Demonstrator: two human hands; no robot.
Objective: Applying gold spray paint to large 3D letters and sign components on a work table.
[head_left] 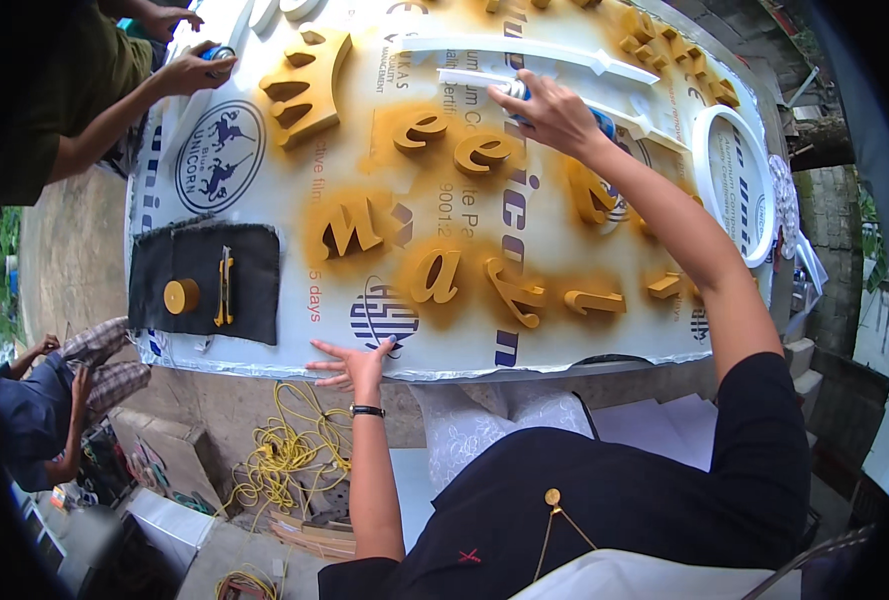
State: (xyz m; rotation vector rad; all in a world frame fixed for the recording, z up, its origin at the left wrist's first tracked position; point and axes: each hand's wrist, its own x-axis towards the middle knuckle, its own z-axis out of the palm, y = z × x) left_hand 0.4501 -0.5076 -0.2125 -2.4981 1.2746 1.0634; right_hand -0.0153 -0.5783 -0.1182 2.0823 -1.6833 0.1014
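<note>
My right hand grips a blue spray can with a white top, over the upper middle of a large printed panel. Around it lie gold-painted cut-out letters with gold overspray around them, a gold crown-like shape and long white strips, one just under the can. A white oval ring lies at the right end. My left hand rests with fingers spread on the near edge of the panel, below the letters. A dark cloth at the left holds a gold disc.
A co-worker's hand holds another spray can at the upper left. Another person sits at the lower left. Yellow cord lies coiled on the ground below the panel. A concrete block wall runs along the right.
</note>
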